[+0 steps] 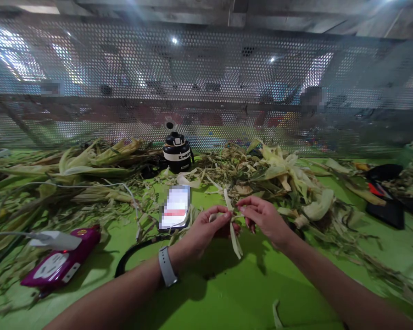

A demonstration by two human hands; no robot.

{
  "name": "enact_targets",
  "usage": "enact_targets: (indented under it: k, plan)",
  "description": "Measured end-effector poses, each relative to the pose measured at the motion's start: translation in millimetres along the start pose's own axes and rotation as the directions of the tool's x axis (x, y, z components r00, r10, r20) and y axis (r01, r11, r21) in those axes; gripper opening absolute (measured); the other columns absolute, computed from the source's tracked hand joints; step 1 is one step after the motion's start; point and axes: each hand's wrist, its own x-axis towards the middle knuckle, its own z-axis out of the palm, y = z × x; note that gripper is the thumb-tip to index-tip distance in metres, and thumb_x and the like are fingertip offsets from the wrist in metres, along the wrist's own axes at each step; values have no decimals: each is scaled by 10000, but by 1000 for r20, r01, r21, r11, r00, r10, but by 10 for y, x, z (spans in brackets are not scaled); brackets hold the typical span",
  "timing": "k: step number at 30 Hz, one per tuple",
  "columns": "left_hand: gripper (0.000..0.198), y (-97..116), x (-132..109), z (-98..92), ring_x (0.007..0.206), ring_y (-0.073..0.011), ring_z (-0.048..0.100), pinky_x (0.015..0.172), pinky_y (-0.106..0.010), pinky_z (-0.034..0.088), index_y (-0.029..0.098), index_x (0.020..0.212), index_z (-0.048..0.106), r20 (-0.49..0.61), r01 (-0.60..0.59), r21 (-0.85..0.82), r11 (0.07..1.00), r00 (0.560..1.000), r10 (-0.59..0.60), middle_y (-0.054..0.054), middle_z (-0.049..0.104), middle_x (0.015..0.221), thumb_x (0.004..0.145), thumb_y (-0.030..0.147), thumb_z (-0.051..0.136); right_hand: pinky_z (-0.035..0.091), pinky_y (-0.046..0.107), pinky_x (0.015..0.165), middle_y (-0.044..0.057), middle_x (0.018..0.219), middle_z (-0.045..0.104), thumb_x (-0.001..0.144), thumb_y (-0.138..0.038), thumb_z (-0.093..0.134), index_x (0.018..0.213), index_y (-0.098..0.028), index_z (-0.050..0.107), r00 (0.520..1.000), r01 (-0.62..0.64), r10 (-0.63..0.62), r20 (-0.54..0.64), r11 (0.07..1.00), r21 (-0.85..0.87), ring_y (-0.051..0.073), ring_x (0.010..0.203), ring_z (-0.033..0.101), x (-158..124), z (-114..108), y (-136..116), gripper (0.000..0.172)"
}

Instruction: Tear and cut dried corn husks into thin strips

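My left hand (206, 227) and my right hand (263, 215) meet above the green table (227, 293), both pinched on one pale corn husk strip (234, 233). The strip stands up between the fingertips and hangs down below them. A grey watch sits on my left wrist. Piles of corn husks (278, 176) lie just beyond my hands.
A phone (175, 206) with a lit screen lies left of my hands. A magenta power bank (60, 261) with a white cable sits at the left. A black and white bottle (177, 153) stands by the perforated metal screen (206, 91). Black items (385, 197) lie at the right.
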Motion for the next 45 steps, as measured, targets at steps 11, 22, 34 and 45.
enact_targets:
  k: [11,22,34,45]
  plan:
    - [261,42,14,4,685,-104,625,628,-196,481,179,914,661,-60,-73,12,997,995,74,9,660,735,714,318,756,405,209,428,-65,491,505,761,-444,624,831,-172,584,998,63,-64,-4,992,-110,92,426,474,30,-21,-8,284]
    - [251,34,79,-8,616,-67,552,556,-147,434,163,836,662,-126,-79,-39,996,989,74,7,621,704,695,343,766,453,216,477,-60,510,557,844,-470,554,934,-177,584,991,114,-96,96,974,-197,108,452,542,-2,-17,22,308]
    - [264,48,89,-42,528,-49,415,479,-159,319,156,749,577,-264,-122,211,970,948,176,49,494,626,742,386,707,484,312,741,68,916,716,912,-265,506,962,-187,665,834,538,-476,279,592,-600,194,815,652,-91,48,90,184]
    - [265,128,73,-24,611,-96,466,562,-222,341,142,727,634,-106,-126,367,922,979,176,10,561,671,692,382,740,444,441,890,132,1106,625,879,-287,529,1167,-183,594,680,531,-694,236,245,-811,279,1058,549,-24,-90,4,313]
